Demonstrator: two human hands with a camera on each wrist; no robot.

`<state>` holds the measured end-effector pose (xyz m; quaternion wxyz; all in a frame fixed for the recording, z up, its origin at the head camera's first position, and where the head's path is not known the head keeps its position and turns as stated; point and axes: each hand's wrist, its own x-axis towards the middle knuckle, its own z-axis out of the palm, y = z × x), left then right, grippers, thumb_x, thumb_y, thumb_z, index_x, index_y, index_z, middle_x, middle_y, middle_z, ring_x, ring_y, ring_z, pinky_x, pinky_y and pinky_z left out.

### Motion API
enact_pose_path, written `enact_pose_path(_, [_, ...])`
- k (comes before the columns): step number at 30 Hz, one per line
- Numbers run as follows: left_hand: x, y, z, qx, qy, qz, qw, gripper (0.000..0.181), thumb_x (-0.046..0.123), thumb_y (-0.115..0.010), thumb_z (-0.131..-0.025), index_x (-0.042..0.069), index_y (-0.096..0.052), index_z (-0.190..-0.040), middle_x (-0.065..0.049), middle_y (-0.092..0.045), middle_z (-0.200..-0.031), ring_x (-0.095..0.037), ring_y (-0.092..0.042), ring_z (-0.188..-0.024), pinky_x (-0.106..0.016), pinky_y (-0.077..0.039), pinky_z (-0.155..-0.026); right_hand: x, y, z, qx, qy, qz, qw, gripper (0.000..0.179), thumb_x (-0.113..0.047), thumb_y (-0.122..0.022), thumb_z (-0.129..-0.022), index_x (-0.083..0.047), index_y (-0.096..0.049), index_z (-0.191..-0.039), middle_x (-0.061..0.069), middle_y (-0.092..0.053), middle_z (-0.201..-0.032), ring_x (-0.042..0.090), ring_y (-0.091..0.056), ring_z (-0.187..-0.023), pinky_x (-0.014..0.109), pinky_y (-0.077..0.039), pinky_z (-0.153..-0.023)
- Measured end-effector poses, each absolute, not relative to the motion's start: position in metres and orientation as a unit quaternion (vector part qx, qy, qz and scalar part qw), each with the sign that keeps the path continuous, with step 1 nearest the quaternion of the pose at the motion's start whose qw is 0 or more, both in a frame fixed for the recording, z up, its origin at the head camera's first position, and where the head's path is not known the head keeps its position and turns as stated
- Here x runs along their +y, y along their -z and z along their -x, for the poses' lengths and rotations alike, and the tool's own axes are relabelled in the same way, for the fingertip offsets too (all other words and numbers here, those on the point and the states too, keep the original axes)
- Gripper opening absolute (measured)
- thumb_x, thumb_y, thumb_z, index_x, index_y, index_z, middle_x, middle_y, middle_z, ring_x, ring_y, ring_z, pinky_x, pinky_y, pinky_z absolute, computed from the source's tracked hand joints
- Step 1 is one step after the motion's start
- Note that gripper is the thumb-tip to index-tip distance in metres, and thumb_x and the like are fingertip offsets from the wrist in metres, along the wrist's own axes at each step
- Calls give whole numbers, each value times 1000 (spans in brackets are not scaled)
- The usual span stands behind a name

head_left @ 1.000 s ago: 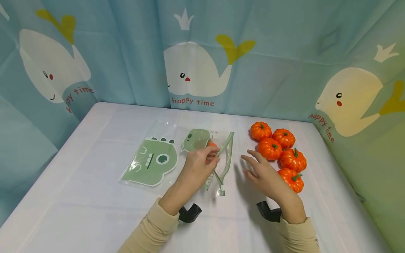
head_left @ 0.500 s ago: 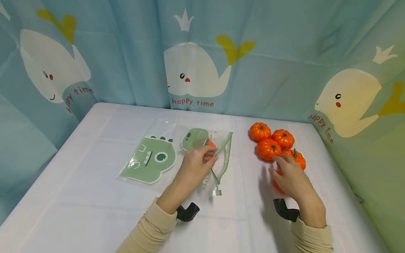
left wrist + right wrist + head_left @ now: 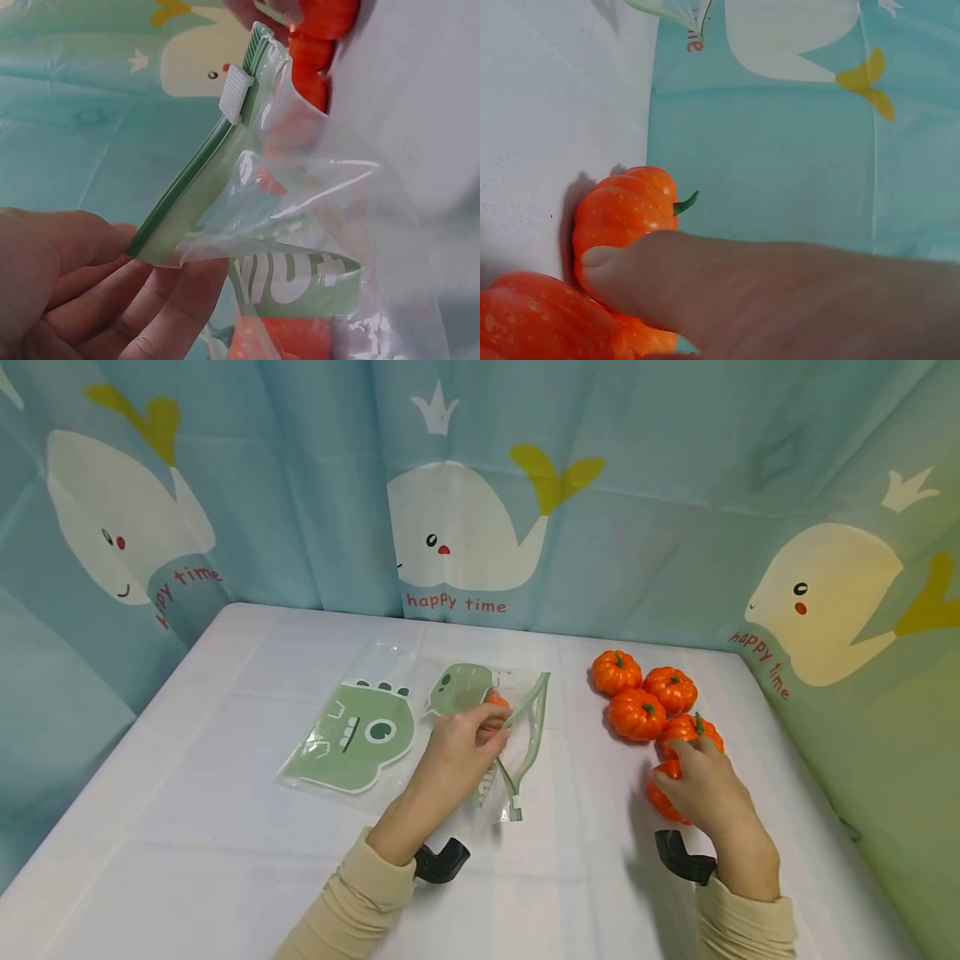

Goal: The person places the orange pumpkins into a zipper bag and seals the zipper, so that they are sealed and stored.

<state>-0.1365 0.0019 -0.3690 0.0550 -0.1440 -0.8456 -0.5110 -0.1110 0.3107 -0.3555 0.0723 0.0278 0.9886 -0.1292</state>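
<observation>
My left hand (image 3: 459, 745) pinches the green zip edge of a clear slider bag (image 3: 300, 202) between thumb and fingers, holding its mouth apart. A white slider (image 3: 236, 94) sits along that zip. The bag bears a green dinosaur print, and an orange pumpkin (image 3: 496, 698) shows inside, partly hidden by my hand. On the right, my right hand (image 3: 708, 783) reaches over the nearest toy pumpkin (image 3: 663, 802), with thumb and fingers curled about it. The fingertips' contact is partly hidden. Just behind it sits another pumpkin (image 3: 692, 732), partly covered by my fingers.
More toy pumpkins (image 3: 636, 715) cluster farther back on the right. A second clear bag (image 3: 352, 737) with a green one-eyed monster lies flat left of the held bag. A blue whale-print curtain (image 3: 645, 560) borders the white table (image 3: 187, 793).
My right hand has moved right from beside the bag and come down onto the nearest pumpkin, its fingers drawing in. My left hand keeps its pinch on the bag, nearly still.
</observation>
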Motion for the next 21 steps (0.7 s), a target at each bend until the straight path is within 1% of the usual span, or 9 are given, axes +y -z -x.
enact_pose_path(6, [3,370,136,-846,510,143,57,24,7,-70,-89,6,-71,-113,-9,-76,-104,-19,-73,-96,-33,-58,-84,313,359,113,983,130,-50,116,57,-30,-70,-87,3,-53,-130,39,-40,-123,54,-43,-107,57,-52,-69])
enact_pose_path(8, [3,371,137,-847,508,146,59,24,7,-70,-89,6,-71,-113,-9,-76,-104,-19,-73,-96,-33,-58,-84,314,360,114,983,124,-54,127,59,-31,-72,-85,3,-53,-130,39,-39,-123,54,-43,-108,56,-52,-68])
enact_pose_path(13, [4,372,137,-848,505,148,58,24,7,-70,-90,6,-71,-114,-9,-76,-104,-19,-73,-96,-33,-58,-83,313,360,114,978,121,-65,156,72,-34,-76,-82,1,-47,-138,38,-35,-127,54,-40,-112,59,-52,-72])
enact_pose_path(16, [4,372,137,-849,504,148,57,24,7,-70,-90,7,-71,-113,-9,-76,-104,-19,-73,-97,-33,-58,-84,312,359,112,980,121,-49,149,74,-34,-77,-82,1,-47,-140,39,-37,-131,54,-42,-115,64,-51,-77])
enact_pose_path(19, [3,372,136,-850,502,151,57,24,7,-69,-90,7,-71,-114,-9,-76,-104,-19,-73,-97,-33,-58,-83,310,360,111,984,126,-28,120,68,-35,-74,-84,0,-50,-137,37,-42,-132,51,-48,-114,67,-49,-79])
enact_pose_path(21, [3,372,136,-851,501,151,56,24,8,-69,-90,7,-71,-114,-9,-76,-104,-19,-73,-97,-33,-58,-83,308,359,111,986,132,-18,101,65,-36,-73,-85,0,-52,-135,34,-45,-131,48,-51,-112,66,-48,-79])
